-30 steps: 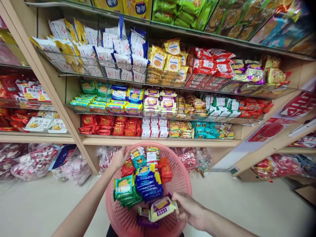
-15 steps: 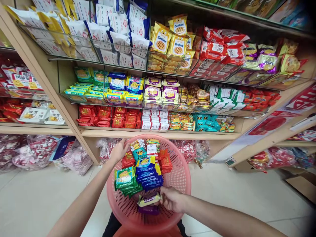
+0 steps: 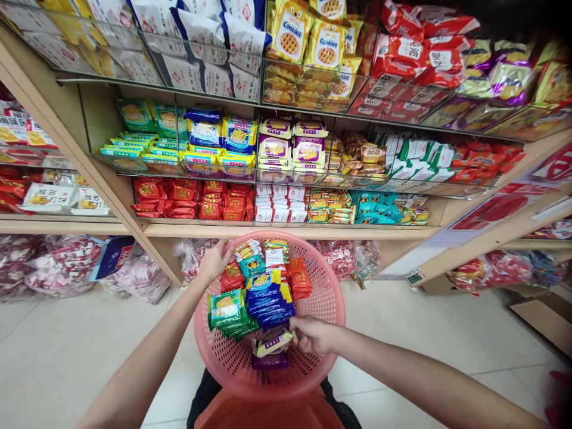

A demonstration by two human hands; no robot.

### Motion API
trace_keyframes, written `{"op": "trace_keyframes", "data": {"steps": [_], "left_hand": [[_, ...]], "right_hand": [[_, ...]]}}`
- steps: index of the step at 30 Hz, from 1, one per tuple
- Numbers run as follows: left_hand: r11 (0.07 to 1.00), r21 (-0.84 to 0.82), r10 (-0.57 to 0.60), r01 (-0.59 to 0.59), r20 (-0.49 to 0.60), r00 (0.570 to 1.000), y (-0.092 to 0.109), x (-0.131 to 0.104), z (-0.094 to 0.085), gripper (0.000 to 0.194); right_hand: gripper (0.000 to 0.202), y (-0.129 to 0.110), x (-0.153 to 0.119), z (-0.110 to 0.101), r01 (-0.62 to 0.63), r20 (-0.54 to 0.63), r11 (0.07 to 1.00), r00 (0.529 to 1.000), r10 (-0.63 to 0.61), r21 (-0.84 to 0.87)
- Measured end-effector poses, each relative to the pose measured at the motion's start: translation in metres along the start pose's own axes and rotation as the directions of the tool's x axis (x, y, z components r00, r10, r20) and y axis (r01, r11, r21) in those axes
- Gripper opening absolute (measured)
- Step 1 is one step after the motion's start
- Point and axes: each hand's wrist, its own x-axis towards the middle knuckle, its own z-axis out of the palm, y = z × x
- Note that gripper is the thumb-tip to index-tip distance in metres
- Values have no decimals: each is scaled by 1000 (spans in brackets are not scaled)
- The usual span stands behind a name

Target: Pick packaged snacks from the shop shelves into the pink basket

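Note:
A pink perforated plastic basket (image 3: 333, 292) holds piles of small snack packets. At its upper left rim, my left hand (image 3: 216, 260) is closed round the edge. My right hand (image 3: 313, 335), inside the basket, pinches the end of a cream-and-purple snack packet (image 3: 273, 344). Right under that packet lies a purple packet (image 3: 270, 361). Beside them are a stack of blue-and-yellow packets (image 3: 269, 302) and a stack of green packets (image 3: 229, 311). Red packets (image 3: 299, 283), a teal packet (image 3: 252, 266) and a white packet (image 3: 274, 258) lie farther up.
In front stands a wooden shelf (image 3: 290, 230) whose clear compartments hold many packets, among them yellow cookie packets (image 3: 328, 47) and cream-and-purple packets (image 3: 309, 149). Bagged goods (image 3: 143, 277) rest on the floor below. An orange container (image 3: 272, 411) is under the basket; a cardboard box (image 3: 543, 319) sits at right.
The view has tilted and come closer to the shelf. My right hand still pinches the cream-and-purple packet, which has shifted slightly. My left hand stays at the rim.

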Motion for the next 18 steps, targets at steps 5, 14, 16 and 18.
{"op": "trace_keyframes", "data": {"steps": [5, 14, 16, 18], "left_hand": [[991, -130, -1, -25, -198, 980, 5, 1, -10, 42], [635, 91, 770, -767, -159, 618, 72, -86, -30, 57], [497, 85, 863, -864, -155, 481, 84, -107, -26, 64], [396, 71, 905, -915, -198, 376, 96, -121, -26, 60]], "right_hand": [[9, -12, -38, -9, 100, 58, 985, 994, -93, -138], [16, -46, -100, -12, 426, 333, 880, 878, -345, -210], [17, -52, -98, -12, 433, 408, 884, 850, -334, -178], [17, -55, -91, -12, 447, 474, 878, 819, -324, -172]]}}
